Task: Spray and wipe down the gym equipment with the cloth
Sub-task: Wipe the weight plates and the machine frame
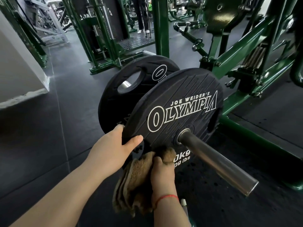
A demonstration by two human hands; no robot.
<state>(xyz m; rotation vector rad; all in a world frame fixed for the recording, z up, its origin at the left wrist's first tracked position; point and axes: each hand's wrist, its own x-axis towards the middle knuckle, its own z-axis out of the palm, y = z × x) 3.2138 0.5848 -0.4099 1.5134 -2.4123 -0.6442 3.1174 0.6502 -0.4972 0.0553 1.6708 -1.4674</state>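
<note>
A black weight plate with white Olympia lettering sits on a steel sleeve that points toward me. My left hand grips the plate's lower left rim, thumb on the face and fingers behind. My right hand holds a folded brown cloth and presses its top end against the plate's lower face, beside the weight marking. A second black plate stands behind the first on another peg. No spray bottle is clearly visible; a small white object shows behind my right wrist.
The green machine frame rises to the right with springs and bolts. Its base bar runs along the floor. More green racks stand behind. A white wall base is at left. A person's legs are far back.
</note>
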